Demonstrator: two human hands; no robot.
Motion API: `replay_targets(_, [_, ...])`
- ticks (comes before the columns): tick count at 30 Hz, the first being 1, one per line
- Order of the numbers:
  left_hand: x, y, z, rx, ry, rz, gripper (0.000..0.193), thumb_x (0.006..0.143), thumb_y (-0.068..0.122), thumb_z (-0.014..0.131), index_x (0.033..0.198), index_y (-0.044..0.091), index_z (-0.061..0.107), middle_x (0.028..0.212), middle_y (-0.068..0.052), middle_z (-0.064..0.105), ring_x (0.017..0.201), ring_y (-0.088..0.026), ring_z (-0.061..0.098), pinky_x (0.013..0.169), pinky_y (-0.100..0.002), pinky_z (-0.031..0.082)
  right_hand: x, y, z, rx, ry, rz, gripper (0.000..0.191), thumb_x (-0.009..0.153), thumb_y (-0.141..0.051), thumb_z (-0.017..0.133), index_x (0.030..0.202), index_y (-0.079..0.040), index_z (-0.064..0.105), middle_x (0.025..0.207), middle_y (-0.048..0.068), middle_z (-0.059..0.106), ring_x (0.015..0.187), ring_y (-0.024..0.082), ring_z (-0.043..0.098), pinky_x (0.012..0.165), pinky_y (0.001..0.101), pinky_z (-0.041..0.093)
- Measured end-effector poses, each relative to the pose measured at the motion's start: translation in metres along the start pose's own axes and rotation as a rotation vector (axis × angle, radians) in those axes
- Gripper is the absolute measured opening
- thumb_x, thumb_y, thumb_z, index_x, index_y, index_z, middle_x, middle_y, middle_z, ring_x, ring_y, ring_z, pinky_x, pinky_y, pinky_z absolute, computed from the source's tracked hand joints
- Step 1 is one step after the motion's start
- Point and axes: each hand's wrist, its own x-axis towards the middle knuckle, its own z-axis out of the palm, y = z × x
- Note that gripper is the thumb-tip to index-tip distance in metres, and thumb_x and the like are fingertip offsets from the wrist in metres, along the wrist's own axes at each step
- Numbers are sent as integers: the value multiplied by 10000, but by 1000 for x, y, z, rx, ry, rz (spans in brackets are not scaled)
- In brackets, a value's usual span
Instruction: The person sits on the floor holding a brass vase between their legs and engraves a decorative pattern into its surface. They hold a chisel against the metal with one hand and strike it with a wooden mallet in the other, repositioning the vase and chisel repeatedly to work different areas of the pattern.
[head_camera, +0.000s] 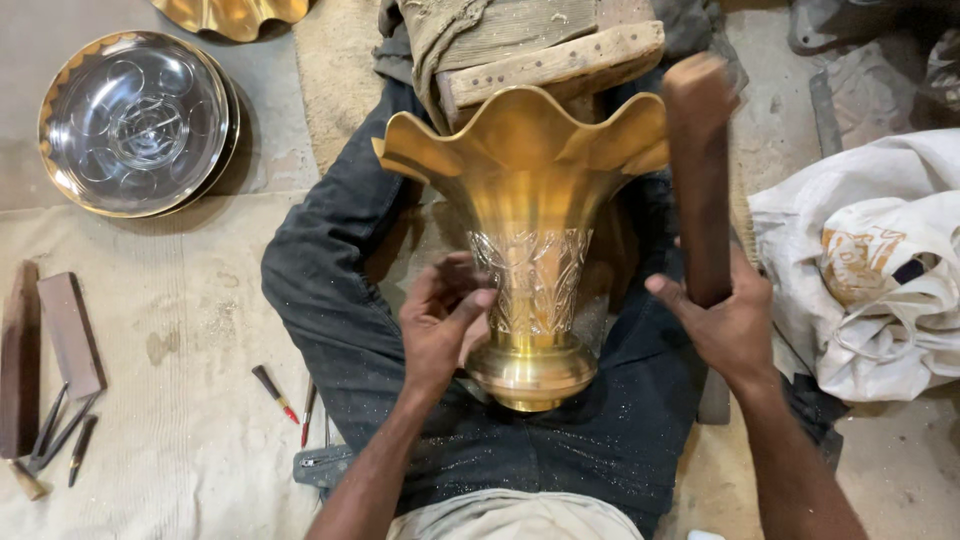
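Vase (530, 250) on lap between hands; plates (135, 120) far left, bag (880, 270) right.

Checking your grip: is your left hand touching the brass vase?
Touching. The head view shows the left hand with fingers pressed on the brass vase at its engraved neck.
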Motion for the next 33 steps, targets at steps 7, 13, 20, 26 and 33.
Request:
replay_targets(7, [18,21,24,236,-248,140,320,941,104,764,1248,108,671,1006,-54,786,900,-171,809,805,-325,732,2,-26,-25,-274,-118,-102,375,789,-235,861,1057,-33,694,805,120,706,688,241,701,653,397,547])
replay_targets(13, [21,19,27,455,-299,277,454,920,50,753,1345,160,640,1013,-72,792,876,-178,796,740,-316,711,23,-55,-30,-456,-169,-230,329,709,-94,757,1035,-83,709,799,124,710,684,303,699,657,423,550])
replay_targets(20, [17,11,27,414,-279,377,392,975,0,715,1325,136,605,990,-81,773,902,-183,797,758,-310,724,48,-71,-32,-569,-358,-181,343,756,-59,695,1094,-114,687,799,79,728,587,230,683,560,377,558])
replay_targets(26, [16,19,32,453,-250,348,417,942,-10,700,1341,68,607,979,-113,777,877,-204,799,696,-329,713,64,-85,-38,-770,-543,-153,393,815,-123,709,1200,-140,633,845,70,720,612,225,688,560,375,587])
replay_targets(33, [12,25,34,490,-248,259,309,881,-60,721,1179,20,695,974,-138,793,831,-215,797,686,-347,669,67,-92,-45,-879,-453,-313,489,688,-139,758,1160,-175,633,906,95,734,764,337,714,629,485,570])
